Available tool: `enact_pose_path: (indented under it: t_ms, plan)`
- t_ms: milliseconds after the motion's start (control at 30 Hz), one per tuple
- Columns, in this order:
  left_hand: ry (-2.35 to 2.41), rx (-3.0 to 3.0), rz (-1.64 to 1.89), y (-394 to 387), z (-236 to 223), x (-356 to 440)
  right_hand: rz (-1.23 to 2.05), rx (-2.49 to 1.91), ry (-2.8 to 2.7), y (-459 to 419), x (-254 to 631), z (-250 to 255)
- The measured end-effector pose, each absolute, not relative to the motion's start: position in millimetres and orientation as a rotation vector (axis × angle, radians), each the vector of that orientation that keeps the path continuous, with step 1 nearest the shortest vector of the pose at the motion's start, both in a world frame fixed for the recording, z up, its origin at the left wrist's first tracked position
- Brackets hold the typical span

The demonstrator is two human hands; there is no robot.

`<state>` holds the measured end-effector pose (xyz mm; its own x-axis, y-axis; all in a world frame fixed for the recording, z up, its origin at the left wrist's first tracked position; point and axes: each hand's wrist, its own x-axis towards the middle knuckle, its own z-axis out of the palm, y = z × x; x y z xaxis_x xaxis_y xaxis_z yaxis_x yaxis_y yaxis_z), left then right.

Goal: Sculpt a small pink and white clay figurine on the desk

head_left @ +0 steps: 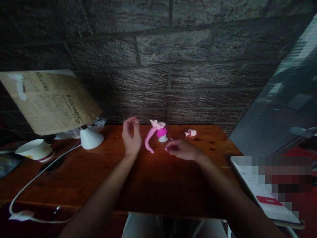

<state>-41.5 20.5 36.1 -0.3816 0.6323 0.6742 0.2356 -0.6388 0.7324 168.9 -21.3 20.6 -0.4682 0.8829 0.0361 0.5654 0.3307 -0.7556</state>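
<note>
A small figure that looks like modelling clay (162,132) stands on the wooden table, with a white base, a magenta band and pale pink pointed pieces on top. From its top a long curved pink strand (149,137) hangs down on the left side to the tabletop. Left of that strand is my left hand (132,137), raised, its fingers loosely curled and apart from the thumb, with nothing visible in them. My right hand (183,149) is low at the figure's right, fingers pinched together. Pink specks show at its fingertips, too small to name.
A pale pink piece (191,133) lies at the back right of the table (99,178). On the left stand a lamp (91,138) with a printed shade, its white cord and a paper cup (34,149). A tablet-like panel (269,195) is at the right edge. Behind rises a brick wall.
</note>
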Motion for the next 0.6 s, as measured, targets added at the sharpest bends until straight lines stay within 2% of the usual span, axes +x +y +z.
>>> enact_pose_path:
  t_ms: [100,167,333,600]
  plan:
    - [1.167,1.311,1.921,39.2,25.1,-52.5,0.825,-1.257,-2.281,-21.5,165.5,17.3]
    - [1.15,1.254,1.621,49.9,12.8,-61.0,0.81,-1.256,-2.307,-21.2,164.2,14.6]
    - [0.951,1.667,1.086,61.0,-11.4,-68.4,0.785,-1.235,-2.318,-21.0,162.5,11.2]
    - [0.632,2.069,1.025,75.4,-22.6,-42.7,0.733,-1.279,-2.335,-23.8,158.8,12.6]
